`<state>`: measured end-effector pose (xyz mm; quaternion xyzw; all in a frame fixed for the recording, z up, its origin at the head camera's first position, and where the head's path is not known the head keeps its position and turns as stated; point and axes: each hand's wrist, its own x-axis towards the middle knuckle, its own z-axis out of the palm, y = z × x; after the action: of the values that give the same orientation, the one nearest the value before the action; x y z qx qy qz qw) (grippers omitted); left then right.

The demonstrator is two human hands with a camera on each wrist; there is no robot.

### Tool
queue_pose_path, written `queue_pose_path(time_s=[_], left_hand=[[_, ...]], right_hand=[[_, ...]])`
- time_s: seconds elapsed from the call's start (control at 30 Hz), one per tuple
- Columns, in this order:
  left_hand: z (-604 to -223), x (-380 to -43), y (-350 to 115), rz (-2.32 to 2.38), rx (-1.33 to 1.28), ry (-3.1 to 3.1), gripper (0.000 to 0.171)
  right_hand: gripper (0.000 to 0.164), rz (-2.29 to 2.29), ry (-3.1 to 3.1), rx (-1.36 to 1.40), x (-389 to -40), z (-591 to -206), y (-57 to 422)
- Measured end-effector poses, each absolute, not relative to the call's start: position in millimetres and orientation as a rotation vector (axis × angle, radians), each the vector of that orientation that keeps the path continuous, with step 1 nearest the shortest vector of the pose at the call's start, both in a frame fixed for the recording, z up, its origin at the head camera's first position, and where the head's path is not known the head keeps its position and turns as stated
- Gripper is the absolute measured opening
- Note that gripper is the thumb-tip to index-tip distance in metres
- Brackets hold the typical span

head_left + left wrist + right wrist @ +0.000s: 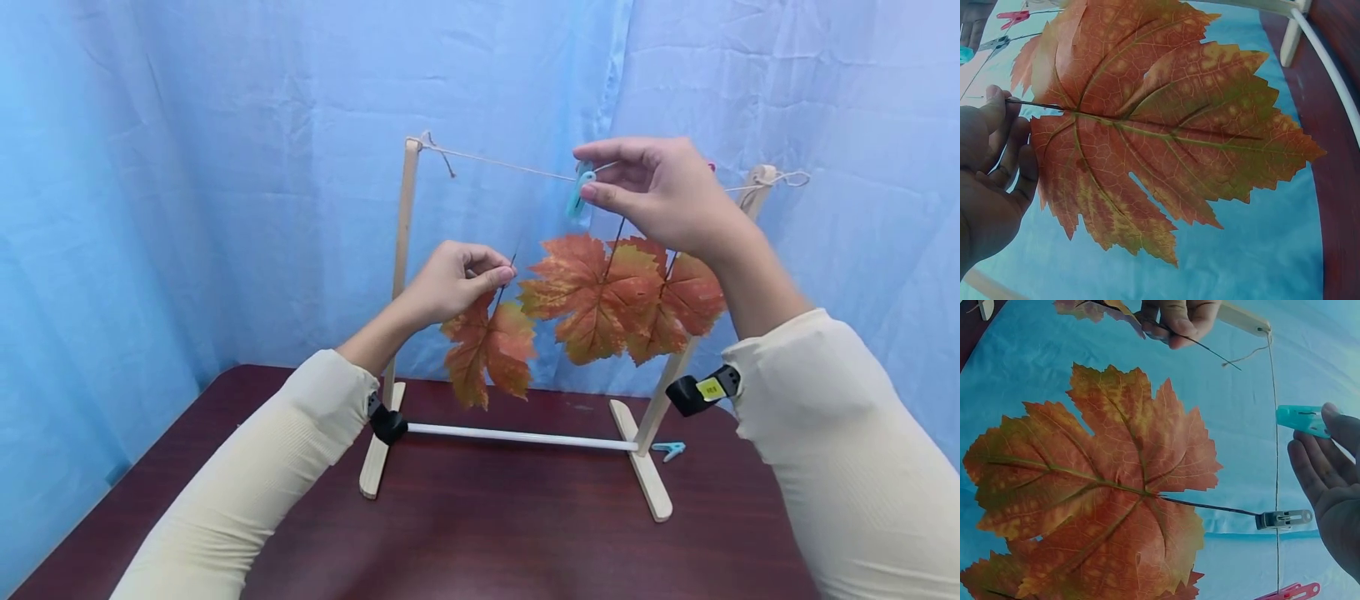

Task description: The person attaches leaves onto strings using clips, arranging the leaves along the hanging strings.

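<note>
Held by its thin dark stem, an orange autumn leaf (487,354) hangs from my left hand (463,279), which pinches the stem between thumb and fingers. My right hand (663,192), higher up, pinches a teal clothespin (1300,420) by its handle end. The clothespin's tip is at the string (1277,465); whether it grips the string I cannot tell. Two more leaves hang to the right: the nearer leaf (1116,481) by a grey clothespin (1284,518) on its stem, the other leaf (690,300) partly behind it. A pink clothespin (1291,592) also sits on the string.
The string runs between two wooden posts, left post (405,221) and right post (663,396), joined low down by a white rod (517,436). A blue clothespin (670,450) lies on the dark table (487,533) beside the right foot. Blue curtains (247,208) stand behind.
</note>
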<state>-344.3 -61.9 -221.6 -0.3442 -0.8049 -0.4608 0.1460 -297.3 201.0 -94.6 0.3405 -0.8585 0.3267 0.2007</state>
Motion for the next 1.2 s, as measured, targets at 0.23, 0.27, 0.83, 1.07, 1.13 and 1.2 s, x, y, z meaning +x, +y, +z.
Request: queue_pose_path(time_s=[0.23,0.27,0.83,1.07,1.13,1.2], left_hand=[[-209,-353,-52,-1.345,-0.984,-2.283,0.022],[-207,-354,-51,-1.341,-0.985,-2.282,0.022],[-188,-365,-32,-1.325,-1.006,-2.277,0.020],[-185,-367,-28,-1.338,-1.008,-2.245,0.018],[-186,-367,-27,-1.349,-1.001,-2.244,0.019],[-187,-368,-26,-1.354,-0.991,-2.241,0.019]], right_hand=[[0.044,0.789,-2.452,0.919,-303,-87,198],[0.044,0.775,-2.455,0.918,-304,-86,197],[0.044,0.755,-2.399,0.815,-311,-67,188],[0.041,0.766,-2.410,0.751,-315,-67,184],[0.040,0.766,-2.414,0.741,-315,-68,182],[0.039,0.775,-2.418,0.736,-316,-69,180]])
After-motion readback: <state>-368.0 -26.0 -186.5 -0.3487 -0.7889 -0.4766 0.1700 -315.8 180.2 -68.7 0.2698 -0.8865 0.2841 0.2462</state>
